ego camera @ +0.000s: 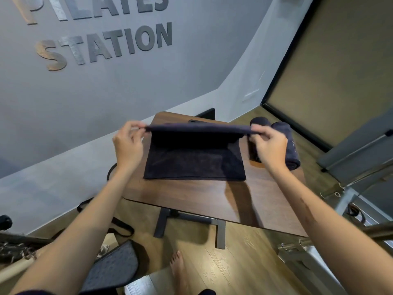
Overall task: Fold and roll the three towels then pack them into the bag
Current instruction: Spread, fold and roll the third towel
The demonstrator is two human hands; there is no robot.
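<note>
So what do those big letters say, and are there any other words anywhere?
"STATION": dark raised letters on the grey wall.
"PILATES": the row above, its top cut off by the picture's edge.
Rolled towel: a faint mark, too small to read.

towel (194, 160) on table (212, 201), two rolled towels (285, 141) right of it

Both arms stretched forward, forearms bare. Left hand (127, 143) pinches left corner of dark towel (194, 160), thumb and fingers closed on edge. Right hand (271, 145) pinches right corner same way, same height, knuckles up.
</note>
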